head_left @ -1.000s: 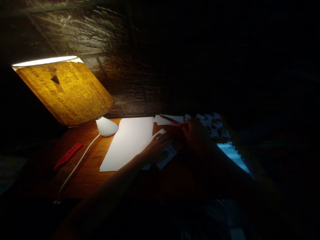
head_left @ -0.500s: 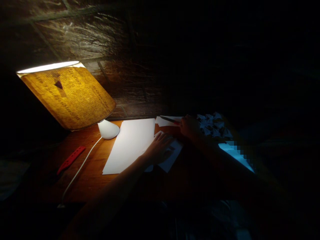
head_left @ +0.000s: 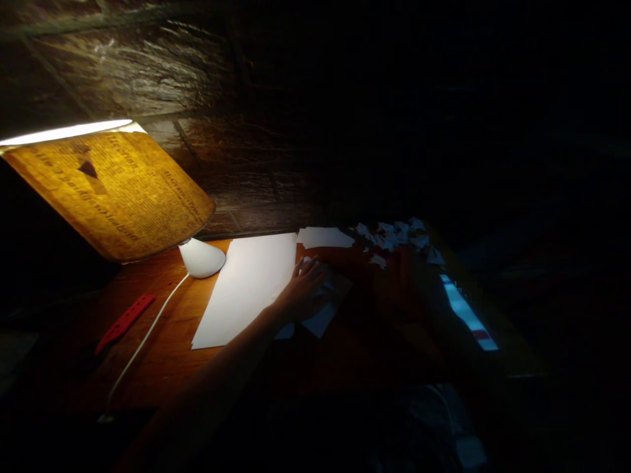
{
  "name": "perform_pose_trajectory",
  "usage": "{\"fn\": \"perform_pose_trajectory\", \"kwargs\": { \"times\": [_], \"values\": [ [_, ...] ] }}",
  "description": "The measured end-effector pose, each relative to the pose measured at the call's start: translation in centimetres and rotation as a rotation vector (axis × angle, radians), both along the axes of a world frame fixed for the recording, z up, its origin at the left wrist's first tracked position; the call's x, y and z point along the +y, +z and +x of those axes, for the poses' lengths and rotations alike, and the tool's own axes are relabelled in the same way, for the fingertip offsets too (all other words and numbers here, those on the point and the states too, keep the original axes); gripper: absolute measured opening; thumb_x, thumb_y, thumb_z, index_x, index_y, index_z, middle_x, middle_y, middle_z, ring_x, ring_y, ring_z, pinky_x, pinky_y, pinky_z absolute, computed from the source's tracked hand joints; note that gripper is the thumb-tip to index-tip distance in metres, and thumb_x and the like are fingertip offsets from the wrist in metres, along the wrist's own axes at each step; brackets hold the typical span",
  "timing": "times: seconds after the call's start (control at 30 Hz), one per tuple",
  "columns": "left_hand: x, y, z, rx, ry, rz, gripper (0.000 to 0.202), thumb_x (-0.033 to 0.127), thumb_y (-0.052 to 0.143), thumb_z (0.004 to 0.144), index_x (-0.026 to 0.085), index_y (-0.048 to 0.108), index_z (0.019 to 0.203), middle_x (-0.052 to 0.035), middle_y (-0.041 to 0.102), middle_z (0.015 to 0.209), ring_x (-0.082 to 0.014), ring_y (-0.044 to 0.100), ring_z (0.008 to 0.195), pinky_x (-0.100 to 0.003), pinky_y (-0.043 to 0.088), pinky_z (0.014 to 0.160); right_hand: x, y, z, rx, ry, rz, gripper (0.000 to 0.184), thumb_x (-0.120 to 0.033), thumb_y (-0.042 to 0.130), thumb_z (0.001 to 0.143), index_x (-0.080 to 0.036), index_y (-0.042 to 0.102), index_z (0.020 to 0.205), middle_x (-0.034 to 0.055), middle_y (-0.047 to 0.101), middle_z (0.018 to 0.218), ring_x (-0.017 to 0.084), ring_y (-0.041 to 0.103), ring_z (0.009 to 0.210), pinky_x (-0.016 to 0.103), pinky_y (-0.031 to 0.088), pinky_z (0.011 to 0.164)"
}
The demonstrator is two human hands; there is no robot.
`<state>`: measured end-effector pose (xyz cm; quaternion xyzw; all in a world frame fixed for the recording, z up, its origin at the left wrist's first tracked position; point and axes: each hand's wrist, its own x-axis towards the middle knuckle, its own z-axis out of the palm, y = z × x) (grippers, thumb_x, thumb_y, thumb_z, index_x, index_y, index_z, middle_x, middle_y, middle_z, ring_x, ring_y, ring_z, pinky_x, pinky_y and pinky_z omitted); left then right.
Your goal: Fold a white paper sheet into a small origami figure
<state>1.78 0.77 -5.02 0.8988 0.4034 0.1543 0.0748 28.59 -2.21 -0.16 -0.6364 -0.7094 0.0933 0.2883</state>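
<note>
L hand (head_left: 302, 289): half-open, nil gripped | sm. paper (head_left: 321, 320) under fingers (head_left: 307, 276) | R hand (head_left: 398, 281): dark, can't tell

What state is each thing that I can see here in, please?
Lamp: lit.
Lamp cord: slack, curved.
Large white sheets: stacked, flat.
Smaller sheet: partly covered.
Left hand: resting on that smaller sheet.
Right hand: in deep shadow, grip unclear.
Creased paper pieces: loosely clustered.
Red tool: lying unheld.
</note>
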Motion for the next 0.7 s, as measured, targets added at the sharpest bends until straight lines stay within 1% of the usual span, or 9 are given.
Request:
{"fn": "perform_pose_trajectory", "kwargs": {
  "times": [0.07, 0.13, 0.2, 0.27, 0.37, 0.53, 0.6, 0.7],
  "values": [
    [0.0, 0.0, -0.1, -0.001, 0.009, -0.009, 0.062, 0.031, 0.068, 0.088, 0.021, 0.051, 0.147, -0.0164, 0.052, 0.152, -0.0419, 0.027, 0.154, -0.069, 0.015, 0.125, -4.2, -1.0, 1.9, -0.018, -0.098, 0.003, 0.044, -0.038, 0.032, 0.102, -0.026, 0.052, 0.138, 0.0201, 0.069, 0.108, 0.040, 0.067, 0.100, 0.054, 0.054, 0.078],
    [-0.1, 0.0, -0.1, -0.014, 0.003, -0.025, 0.064, 0.032, 0.068, 0.088, 0.022, 0.049, 0.149, -0.0162, 0.052, 0.153, -0.0408, 0.028, 0.153, -0.068, 0.016, 0.125, -7.8, -2.1, 3.5, -0.036, -0.139, -0.008, 0.039, -0.037, 0.038, 0.098, -0.038, 0.057, 0.133, 0.0153, 0.070, 0.101, 0.039, 0.069, 0.091, 0.054, 0.056, 0.069],
    [0.0, 0.0, -0.2, -0.036, -0.005, -0.040, 0.065, 0.032, 0.068, 0.089, 0.023, 0.048, 0.150, -0.0158, 0.050, 0.154, -0.0400, 0.030, 0.153, -0.067, 0.017, 0.125, -10.6, -3.3, 4.6, -0.057, -0.145, -0.020, 0.038, -0.037, 0.044, 0.095, -0.047, 0.059, 0.128, 0.0117, 0.070, 0.095, 0.039, 0.070, 0.087, 0.055, 0.056, 0.064],
    [0.0, 0.0, -0.3, -0.051, -0.013, -0.052, 0.065, 0.031, 0.067, 0.090, 0.025, 0.047, 0.151, -0.0147, 0.049, 0.156, -0.0395, 0.031, 0.152, -0.067, 0.017, 0.124, -12.1, -4.3, 5.2, -0.066, -0.143, -0.025, 0.038, -0.037, 0.047, 0.092, -0.051, 0.060, 0.125, 0.0104, 0.070, 0.090, 0.040, 0.070, 0.084, 0.056, 0.056, 0.060],
    [0.1, 0.0, -0.4, -0.056, -0.017, -0.065, 0.065, 0.031, 0.067, 0.089, 0.026, 0.047, 0.152, -0.0135, 0.048, 0.156, -0.0394, 0.031, 0.152, -0.067, 0.017, 0.124, -12.5, -5.4, 5.2, -0.072, -0.115, -0.028, 0.040, -0.037, 0.049, 0.090, -0.054, 0.060, 0.124, 0.0094, 0.071, 0.097, 0.041, 0.070, 0.089, 0.058, 0.058, 0.062],
    [0.1, 0.0, -0.4, -0.043, -0.019, -0.067, 0.064, 0.032, 0.067, 0.089, 0.025, 0.049, 0.150, -0.0145, 0.048, 0.157, -0.0399, 0.031, 0.152, -0.067, 0.018, 0.125, -11.0, -6.7, 4.1, -0.075, -0.090, -0.039, 0.040, -0.034, 0.048, 0.092, -0.051, 0.061, 0.126, 0.0104, 0.068, 0.097, 0.039, 0.068, 0.087, 0.056, 0.057, 0.059],
    [0.1, 0.0, -0.5, -0.047, -0.026, -0.064, 0.064, 0.033, 0.067, 0.089, 0.025, 0.049, 0.150, -0.0146, 0.048, 0.156, -0.0397, 0.031, 0.153, -0.067, 0.018, 0.125, -10.4, -6.9, 3.5, -0.094, -0.082, -0.041, 0.040, -0.032, 0.047, 0.092, -0.050, 0.062, 0.125, 0.0105, 0.067, 0.098, 0.039, 0.067, 0.088, 0.056, 0.056, 0.060],
    [0.1, 0.1, -0.4, -0.045, -0.033, -0.067, 0.064, 0.033, 0.067, 0.090, 0.024, 0.048, 0.150, -0.0151, 0.047, 0.157, -0.0397, 0.030, 0.153, -0.067, 0.017, 0.125, -10.0, -6.6, 2.7, -0.129, -0.076, -0.045, 0.036, -0.031, 0.047, 0.093, -0.045, 0.063, 0.122, 0.0119, 0.066, 0.099, 0.040, 0.065, 0.089, 0.056, 0.055, 0.063]
  ]
}}
